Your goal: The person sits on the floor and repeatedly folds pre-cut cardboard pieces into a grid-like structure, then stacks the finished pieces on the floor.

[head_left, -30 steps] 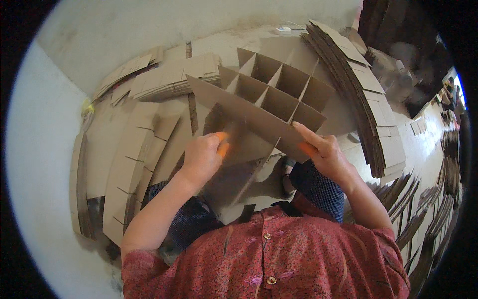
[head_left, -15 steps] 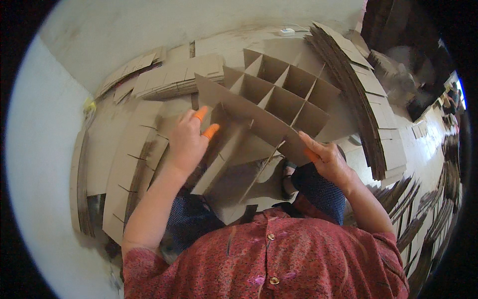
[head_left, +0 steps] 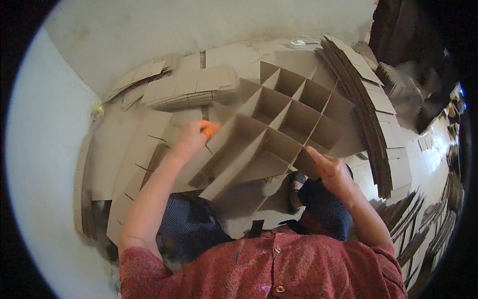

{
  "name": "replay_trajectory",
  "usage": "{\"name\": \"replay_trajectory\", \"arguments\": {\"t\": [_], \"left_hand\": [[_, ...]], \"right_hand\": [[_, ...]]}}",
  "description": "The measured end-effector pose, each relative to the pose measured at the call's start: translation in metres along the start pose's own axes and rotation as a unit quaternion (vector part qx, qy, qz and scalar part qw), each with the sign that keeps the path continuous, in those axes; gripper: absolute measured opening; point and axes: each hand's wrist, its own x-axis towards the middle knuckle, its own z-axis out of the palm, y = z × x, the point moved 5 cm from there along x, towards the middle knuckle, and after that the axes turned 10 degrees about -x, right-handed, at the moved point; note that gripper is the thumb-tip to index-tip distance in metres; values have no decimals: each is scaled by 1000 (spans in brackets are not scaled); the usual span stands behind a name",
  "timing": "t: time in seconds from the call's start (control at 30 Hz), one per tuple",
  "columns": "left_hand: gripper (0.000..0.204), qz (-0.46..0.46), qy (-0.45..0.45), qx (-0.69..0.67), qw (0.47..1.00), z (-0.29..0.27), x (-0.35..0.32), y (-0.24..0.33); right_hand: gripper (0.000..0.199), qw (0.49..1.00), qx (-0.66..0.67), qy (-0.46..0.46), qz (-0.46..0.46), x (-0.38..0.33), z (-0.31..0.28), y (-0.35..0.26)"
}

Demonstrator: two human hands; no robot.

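Note:
A cardboard divider grid (head_left: 298, 119) of interlocked brown strips, with several square cells, is in front of me above my knees. My right hand (head_left: 332, 173) grips the right end of a cross strip, its other fingers partly hidden behind the cardboard. At the grid's left side, my left hand (head_left: 191, 139) is closed with its orange-covered fingertips pressed together at the same strip's left end. Long strips slant from the grid toward my lap.
Slotted cardboard sheets (head_left: 194, 82) lie stacked beyond the grid. A tall curved stack (head_left: 358, 94) is at the right, and more sheets (head_left: 134, 169) lie at the left by the pale wall (head_left: 55, 149). A white power socket (head_left: 298, 44) sits at the back.
The cross strip has sunk down between the long strips, so the cells behind it show more fully. My left fingers, spread apart before, have come together at its end.

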Motion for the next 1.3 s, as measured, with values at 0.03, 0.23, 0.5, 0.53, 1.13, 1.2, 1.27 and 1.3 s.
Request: {"name": "replay_trajectory", "arguments": {"t": [0.03, 0.23, 0.5, 0.53, 1.13, 1.2, 1.27, 1.3], "left_hand": [[31, 17, 24, 30, 999, -10, 14, -8], [67, 47, 68, 235, 969, -21, 85, -43], [46, 81, 59, 233, 967, -8, 178, -83], [34, 59, 71, 198, 976, -16, 180, -92], [34, 339, 79, -132, 928, 27, -56, 116], [43, 423, -2, 20, 906, 46, -87, 127], [40, 465, -52, -32, 883, 62, -105, 136], [40, 521, -86, 23, 849, 72, -108, 141]], "right_hand": [[54, 1000, 3, 19, 3, 3, -5, 2], [50, 996, 5, 69, 48, 10, 12, 25], [51, 978, 54, 187, 69, 2, 22, 39], [51, 979, 65, 179, 67, 2, 27, 41], [49, 846, 482, 141, 179, 11, -2, -38], [40, 860, 454, 81, 219, 21, -9, -49], [40, 956, 223, 57, 182, 17, -12, -50], [40, 977, 119, 59, 169, 7, -18, -49]]}}
